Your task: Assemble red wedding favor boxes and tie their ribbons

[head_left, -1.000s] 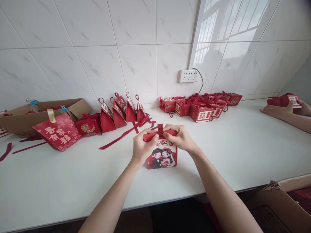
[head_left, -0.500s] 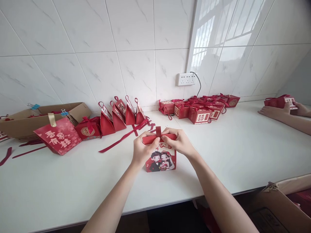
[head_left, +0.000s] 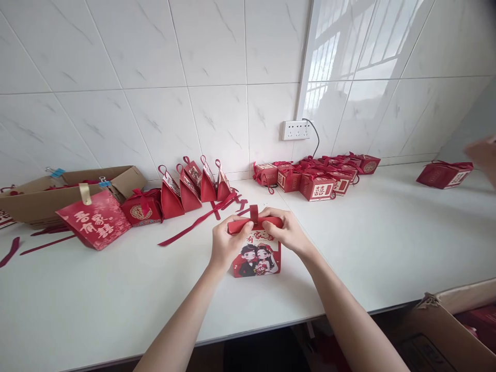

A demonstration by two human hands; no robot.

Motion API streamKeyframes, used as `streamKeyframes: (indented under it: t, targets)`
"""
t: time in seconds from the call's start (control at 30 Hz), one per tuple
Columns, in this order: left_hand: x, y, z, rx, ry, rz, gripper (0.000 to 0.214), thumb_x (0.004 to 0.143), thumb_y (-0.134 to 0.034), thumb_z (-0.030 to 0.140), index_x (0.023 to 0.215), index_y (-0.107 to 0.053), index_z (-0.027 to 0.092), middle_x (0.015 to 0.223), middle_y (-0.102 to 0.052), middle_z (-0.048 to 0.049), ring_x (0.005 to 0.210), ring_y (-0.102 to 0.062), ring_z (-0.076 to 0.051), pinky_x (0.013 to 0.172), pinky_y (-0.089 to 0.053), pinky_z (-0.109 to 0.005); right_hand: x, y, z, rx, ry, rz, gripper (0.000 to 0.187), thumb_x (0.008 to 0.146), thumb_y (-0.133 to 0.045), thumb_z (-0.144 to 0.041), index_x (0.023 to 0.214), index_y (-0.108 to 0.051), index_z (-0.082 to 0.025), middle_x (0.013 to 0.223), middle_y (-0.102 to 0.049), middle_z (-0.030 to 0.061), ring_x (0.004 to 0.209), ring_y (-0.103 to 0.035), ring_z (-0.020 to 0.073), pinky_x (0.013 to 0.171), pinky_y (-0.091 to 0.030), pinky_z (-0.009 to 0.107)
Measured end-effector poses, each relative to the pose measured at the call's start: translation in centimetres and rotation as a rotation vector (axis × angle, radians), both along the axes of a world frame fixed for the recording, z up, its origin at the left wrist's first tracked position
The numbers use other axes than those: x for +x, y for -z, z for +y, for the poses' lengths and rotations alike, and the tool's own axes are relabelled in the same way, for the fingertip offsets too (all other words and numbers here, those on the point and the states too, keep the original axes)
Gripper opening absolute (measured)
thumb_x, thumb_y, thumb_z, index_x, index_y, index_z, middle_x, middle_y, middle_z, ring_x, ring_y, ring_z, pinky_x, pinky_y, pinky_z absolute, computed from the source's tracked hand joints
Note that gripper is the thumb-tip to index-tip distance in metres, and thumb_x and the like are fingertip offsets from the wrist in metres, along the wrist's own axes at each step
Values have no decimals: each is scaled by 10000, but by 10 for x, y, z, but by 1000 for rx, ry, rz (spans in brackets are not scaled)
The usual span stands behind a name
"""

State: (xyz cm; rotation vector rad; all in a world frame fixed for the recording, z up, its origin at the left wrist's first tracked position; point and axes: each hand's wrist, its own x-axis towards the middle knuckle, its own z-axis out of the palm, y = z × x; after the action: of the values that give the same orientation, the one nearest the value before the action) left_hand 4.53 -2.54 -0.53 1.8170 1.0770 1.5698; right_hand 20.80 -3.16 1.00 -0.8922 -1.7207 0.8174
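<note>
A red gift box [head_left: 256,257] printed with a cartoon couple stands on the white table [head_left: 368,243] in front of me. My left hand [head_left: 225,244] pinches the left side of its folded red top. My right hand [head_left: 284,230] pinches the right side, beside a small red ribbon loop [head_left: 253,213] that sticks up between my hands. Both hands are closed on the box's top flaps.
Pointed red boxes [head_left: 194,183] and loose ribbons [head_left: 197,221] lie behind, with a flat red bag [head_left: 93,219] and an open carton [head_left: 58,188] at left. Finished square boxes [head_left: 321,173] line the wall under a socket [head_left: 295,129]. Another person's blurred hand [head_left: 482,155] hovers near a red box [head_left: 444,174]. A carton [head_left: 445,330] sits below the table edge.
My hands keep their grip on the box top, pressing it slightly lower. The other person at right has let go of their red box and lifted their hands away.
</note>
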Motion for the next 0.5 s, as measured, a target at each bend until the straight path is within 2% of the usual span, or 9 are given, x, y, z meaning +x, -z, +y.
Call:
streamKeyframes:
  t: [0.13,0.2,0.33,0.5]
  targets:
    - [0,-2,-1,3,17,1,191,743,-662,351,703,-651,165,602,-654,-4,571,-588,-136,556,-483,-224,-2,-4,0,47,28,50,289,770,-616,-380,958,-602,-160,924,-648,58,809,-616,165,701,-496,280]
    - [0,-2,-1,-11,37,-8,176,739,-663,341,717,-659,167,619,-663,-8,578,-600,-142,554,-483,-227,-4,-9,3,79,36,53,322,752,-653,-407,964,-605,-169,923,-657,62,826,-629,174,703,-511,289]
    - [1,-3,-3,-19,31,-15,149,734,-655,314,689,-650,172,594,-648,1,551,-591,-137,525,-467,-222,-6,-21,11,109,20,-12,254,780,-635,-422,813,-609,-171,777,-653,36,728,-618,153,669,-504,276]
    - [0,-4,-5,-35,48,-29,119,730,-654,284,690,-645,173,625,-668,-6,565,-603,-142,533,-482,-226,-9,-27,18,102,-10,9,278,770,-623,-399,651,-510,-174,632,-559,-8,570,-514,104,546,-447,240]
